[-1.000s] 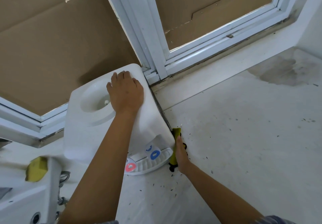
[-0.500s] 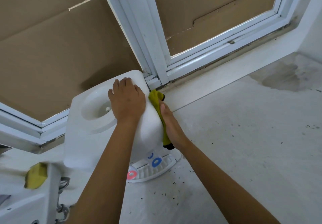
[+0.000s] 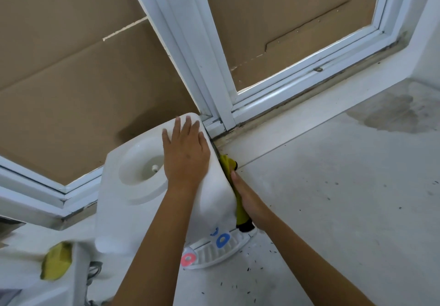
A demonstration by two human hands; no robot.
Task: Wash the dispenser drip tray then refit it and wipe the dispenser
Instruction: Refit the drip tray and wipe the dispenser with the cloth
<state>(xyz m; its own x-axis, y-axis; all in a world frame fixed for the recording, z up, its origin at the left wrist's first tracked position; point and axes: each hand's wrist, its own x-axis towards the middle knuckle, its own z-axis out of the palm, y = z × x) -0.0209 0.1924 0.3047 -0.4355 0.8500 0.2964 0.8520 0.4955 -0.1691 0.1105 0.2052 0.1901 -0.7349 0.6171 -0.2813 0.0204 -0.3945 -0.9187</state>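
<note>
1. White dispenser [image 3: 133,213] stands on tabletop [image 3: 333,210] by window frame [image 3: 190,55]; drip tray [image 3: 214,253] fitted at front.
2. Left hand [image 3: 184,155] flat on top, fingers straight.
3. Right hand [image 3: 250,201] presses yellow cloth [image 3: 238,201] vs. dispenser's side.

1. Left hand [image 3: 185,153]: bare, without a glove, ring or watch.
2. Right hand [image 3: 250,201]: bare too.
3. Both forearms are uncovered, with no sleeve showing anywhere along them up to the frame's bottom edge.

1. Dispenser [image 3: 133,201]: white.
2. Drip tray [image 3: 212,254]: white, ribbed.
3. Taps: one pink [image 3: 187,260], one blue [image 3: 222,239] (ring-shaped).
4. Cloth [image 3: 240,213]: yellow, black edge.
5. Window frame [image 3: 190,51]: white.
6. Cardboard [image 3: 71,79]: brown.
</note>
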